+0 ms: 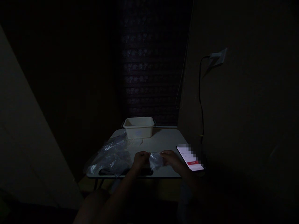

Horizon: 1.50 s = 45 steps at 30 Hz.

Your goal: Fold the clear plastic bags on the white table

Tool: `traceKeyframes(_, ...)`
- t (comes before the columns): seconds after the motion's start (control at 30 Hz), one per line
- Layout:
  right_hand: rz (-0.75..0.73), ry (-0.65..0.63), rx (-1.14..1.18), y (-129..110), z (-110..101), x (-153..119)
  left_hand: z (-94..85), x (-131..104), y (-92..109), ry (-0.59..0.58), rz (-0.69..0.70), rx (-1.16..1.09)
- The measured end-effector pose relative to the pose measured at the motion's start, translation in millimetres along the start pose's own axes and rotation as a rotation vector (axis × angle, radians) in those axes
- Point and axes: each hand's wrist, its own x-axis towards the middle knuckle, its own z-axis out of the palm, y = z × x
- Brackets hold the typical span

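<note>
A small clear plastic bag (156,160) is stretched between my two hands above the front of the white table (163,140). My left hand (140,159) pinches its left edge, fingers closed. At the other side my right hand (168,157) grips the upper right corner, also closed. Whether the bag holds anything is too dark to tell. Left of my hands lies a heap of clear plastic bags (112,155), spilling toward the table's front left corner. Behind it stands a white plastic tub (139,132) with dark side handles.
A lit tablet or phone (190,160) lies at the table's right edge. Its black cable (200,93) runs up to a wall outlet (217,58). Dark blinds (144,68) hang behind the table, and walls close in on both sides. The room is very dim.
</note>
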Motion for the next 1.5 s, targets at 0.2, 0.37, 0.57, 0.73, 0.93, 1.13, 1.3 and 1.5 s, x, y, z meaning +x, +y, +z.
traceKeyframes(0.2,0.019,0.062,-0.145,14.6,-5.5,8.6,-1.1,-0.1,-6.6,0.004,0.302,0.451)
traceKeyframes(0.37,0.004,0.067,-0.51,20.7,-13.5,15.6,5.8,-20.9,-9.8,-0.365,0.564,0.893)
traceKeyframes(0.57,-0.367,0.248,-1.252,14.5,-18.7,9.3,11.5,-37.3,-13.9,-0.481,0.532,1.376)
traceKeyframes(0.73,-0.595,0.027,-1.37,22.5,2.7,-2.5,13.0,-35.3,-18.5,-0.44,0.576,1.497)
traceKeyframes(0.93,-0.592,-0.101,-1.458,40.4,10.9,-11.3,14.0,-40.3,-19.6,-0.406,0.588,1.518)
traceKeyframes(1.13,-0.573,-0.137,-1.483,46.6,7.8,-13.6,16.5,-44.1,-9.9,-0.458,0.493,1.549)
traceKeyframes(1.3,-0.563,-0.14,-1.482,45.4,8.7,-14.9,16.8,-44.2,-9.1,-0.417,0.545,1.595)
traceKeyframes(1.5,-0.56,-0.155,-1.485,44.9,8.4,-14.9,17.6,-40.1,-12.5,-0.439,0.58,1.585)
